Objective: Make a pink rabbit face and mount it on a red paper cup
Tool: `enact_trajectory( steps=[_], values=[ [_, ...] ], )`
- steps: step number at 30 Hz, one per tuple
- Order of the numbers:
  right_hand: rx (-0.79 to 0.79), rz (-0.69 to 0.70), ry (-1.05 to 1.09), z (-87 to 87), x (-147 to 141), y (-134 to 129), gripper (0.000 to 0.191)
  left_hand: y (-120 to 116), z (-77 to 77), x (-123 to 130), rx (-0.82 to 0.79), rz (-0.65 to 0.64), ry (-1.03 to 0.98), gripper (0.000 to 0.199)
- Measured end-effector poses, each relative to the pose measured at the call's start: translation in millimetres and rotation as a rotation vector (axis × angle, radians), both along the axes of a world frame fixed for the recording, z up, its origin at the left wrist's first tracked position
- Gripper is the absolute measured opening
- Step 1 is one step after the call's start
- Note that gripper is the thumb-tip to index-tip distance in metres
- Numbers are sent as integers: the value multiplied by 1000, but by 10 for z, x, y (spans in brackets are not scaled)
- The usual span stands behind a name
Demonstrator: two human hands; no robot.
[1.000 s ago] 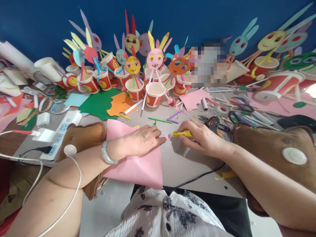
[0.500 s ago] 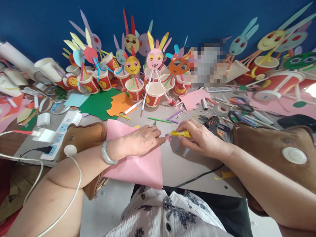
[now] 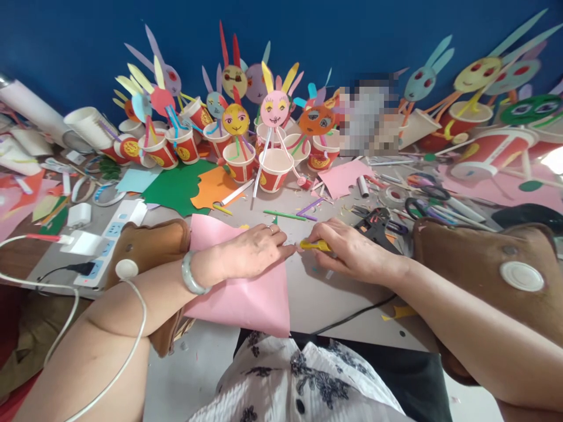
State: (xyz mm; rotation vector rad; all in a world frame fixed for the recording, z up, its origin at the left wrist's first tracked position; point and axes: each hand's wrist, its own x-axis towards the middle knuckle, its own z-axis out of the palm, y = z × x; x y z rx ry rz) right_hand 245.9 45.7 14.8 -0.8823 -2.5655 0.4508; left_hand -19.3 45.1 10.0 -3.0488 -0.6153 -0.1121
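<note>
My left hand (image 3: 257, 251) lies over the pink paper sheet (image 3: 246, 305), its fingertips at a small pink piece (image 3: 299, 248) on the table. What the fingertips press is too small to make out fully. My right hand (image 3: 347, 249) is closed around a yellow tool (image 3: 314, 245), which looks like a cutter or marker; its tip points left at the small piece, close to my left fingertips. Green (image 3: 284, 215) and purple (image 3: 310, 206) sticks lie just beyond the hands.
Paper cups with paper faces (image 3: 273, 170) stand along the blue wall. Brown padded pouches (image 3: 484, 275) flank both arms. A black glue gun (image 3: 376, 228) lies right of my right hand. A power strip (image 3: 108, 246) with cables sits at the left.
The yellow tool and my right hand have moved slightly left and down, so the tip is nearer my left fingertips. My left hand has barely moved.
</note>
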Motion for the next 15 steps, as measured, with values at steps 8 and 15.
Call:
enact_trajectory(
  steps=[8, 15],
  values=[
    [10, -26, -9, -3, 36, 27, 6, 6, -25, -7, 8, -16, -21, 38],
    [-4, 11, -59, 38, 7, -12, 5, 15, -29, -6, 31, -20, 11, 33]
  ],
)
